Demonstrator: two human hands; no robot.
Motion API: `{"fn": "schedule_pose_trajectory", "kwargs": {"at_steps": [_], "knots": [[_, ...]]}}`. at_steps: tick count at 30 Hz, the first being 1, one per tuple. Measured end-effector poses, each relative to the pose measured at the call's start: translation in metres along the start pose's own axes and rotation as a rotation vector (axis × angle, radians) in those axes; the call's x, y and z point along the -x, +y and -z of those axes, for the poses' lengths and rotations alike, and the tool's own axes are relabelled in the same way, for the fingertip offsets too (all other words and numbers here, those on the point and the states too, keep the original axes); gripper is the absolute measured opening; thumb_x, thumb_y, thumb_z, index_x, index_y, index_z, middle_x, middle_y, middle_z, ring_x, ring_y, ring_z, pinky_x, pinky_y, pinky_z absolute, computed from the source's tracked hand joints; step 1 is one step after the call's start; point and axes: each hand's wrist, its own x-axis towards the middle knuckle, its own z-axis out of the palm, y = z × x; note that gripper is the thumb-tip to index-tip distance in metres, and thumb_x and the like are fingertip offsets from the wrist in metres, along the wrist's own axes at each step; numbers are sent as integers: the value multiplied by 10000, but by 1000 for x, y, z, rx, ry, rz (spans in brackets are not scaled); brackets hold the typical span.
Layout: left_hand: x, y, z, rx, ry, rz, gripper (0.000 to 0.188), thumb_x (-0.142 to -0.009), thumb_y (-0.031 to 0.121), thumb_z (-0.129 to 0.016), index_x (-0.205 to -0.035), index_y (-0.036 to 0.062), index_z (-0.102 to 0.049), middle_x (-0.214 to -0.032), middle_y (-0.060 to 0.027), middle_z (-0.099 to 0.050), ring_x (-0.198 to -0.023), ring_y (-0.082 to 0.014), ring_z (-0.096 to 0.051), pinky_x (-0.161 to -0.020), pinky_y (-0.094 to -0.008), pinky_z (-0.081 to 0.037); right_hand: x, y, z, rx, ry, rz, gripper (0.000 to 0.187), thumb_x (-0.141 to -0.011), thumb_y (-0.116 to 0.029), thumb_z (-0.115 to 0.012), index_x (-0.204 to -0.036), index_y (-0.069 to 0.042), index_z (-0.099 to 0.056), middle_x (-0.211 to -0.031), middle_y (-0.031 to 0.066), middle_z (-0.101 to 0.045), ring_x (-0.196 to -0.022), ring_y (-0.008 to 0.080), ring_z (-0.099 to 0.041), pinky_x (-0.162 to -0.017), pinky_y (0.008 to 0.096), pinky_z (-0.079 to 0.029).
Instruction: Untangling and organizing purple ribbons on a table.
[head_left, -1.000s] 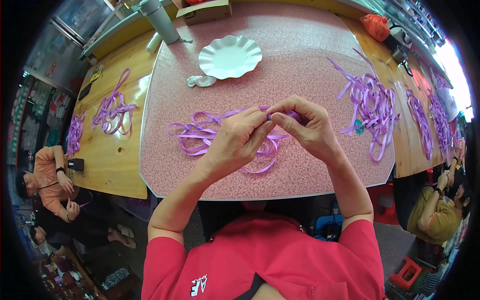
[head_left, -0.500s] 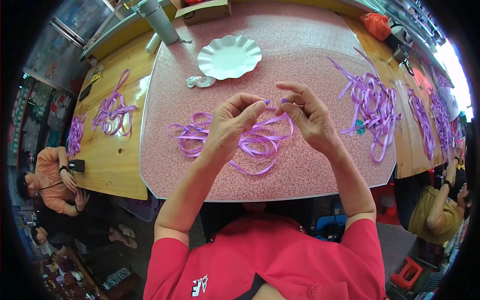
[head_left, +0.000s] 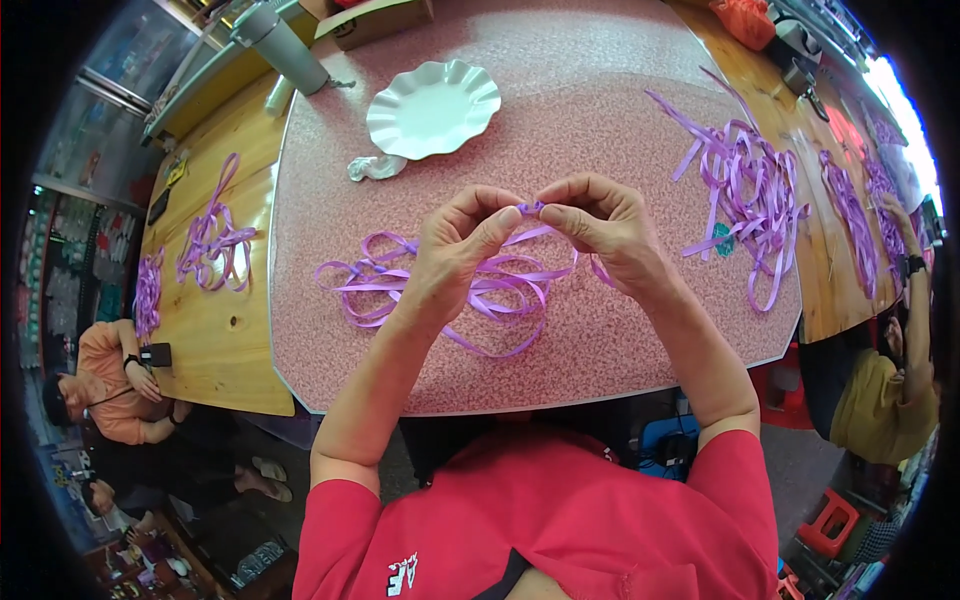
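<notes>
Just above the pink speckled table (head_left: 600, 350), my left hand (head_left: 460, 240) and my right hand (head_left: 610, 228) meet fingertip to fingertip. Each pinches a small purple plastic piece (head_left: 530, 208) between thumb and forefinger. The pieces are close together; whether they touch or are joined cannot be made out. A loose heap of lilac ribbon (head_left: 490, 302) lies in loops beneath and beside my left hand, and some ribbon runs up toward my fingers. More small darker purple bits sit on the ribbon at the heap's left.
A white scalloped plate (head_left: 385, 125) and crumpled white wrapping (head_left: 375, 168) lie farther back. A grey tumbler (head_left: 283, 50) stands far left, beside a cardboard box (head_left: 385, 22). Lilac ribbon piles (head_left: 745, 190) lie right; more ribbons (head_left: 215, 245) lie on the left wooden table. Two people sit at the sides.
My hands have come together, closing the gap between the two purple pieces. My right hand's raised fingers have curled in. The view has shifted slightly; the person at right has reached an arm forward.
</notes>
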Motion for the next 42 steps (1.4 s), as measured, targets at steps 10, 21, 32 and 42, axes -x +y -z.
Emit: {"fn": "schedule_pose_trajectory", "kwargs": {"at_steps": [10, 21, 32, 42], "knots": [[2, -7, 4, -99, -4, -13, 154, -948, 139, -669, -1050, 28, -637, -937, 15, -644, -852, -35, -563, -755, -191, -452, 2, 5, -1, 51, -15, -98, 174, -892, -105, -720, -1045, -22, -711, -788, -38, -639, -605, -3, -455, -515, 157, -330], [4, -15, -3, -370, 105, -217, 101, -917, 77, -698, -951, 23, -620, -797, 45, -573, -670, 0, -467, -562, -172, -383, 3, 22, -6, 242, 13, 293, 150, -887, 1, -692, -1037, -9, -701, -916, -1, -652, -707, 23, -522, -580, 166, -390], [3, -21, 4, -415, 71, -296, 87, -895, 59, -713, -913, 38, -631, -736, 65, -468, -624, -15, -366, -529, -201, -293, 5, 12, -3, -67, -61, -48, 123, -899, 36, -660, -1015, 20, -696, -978, 56, -664, -705, 54, -551, -604, 188, -435], [3, -21, 1, -508, 101, -416, 86, -884, 16, -706, -915, 31, -627, -743, 33, -486, -605, -28, -381, -517, -215, -302, 6, 18, -7, 500, -14, 535, 149, -888, 53, -664, -1025, 11, -705, -1005, 102, -664, -753, 107, -614, -620, 216, -494]]}}
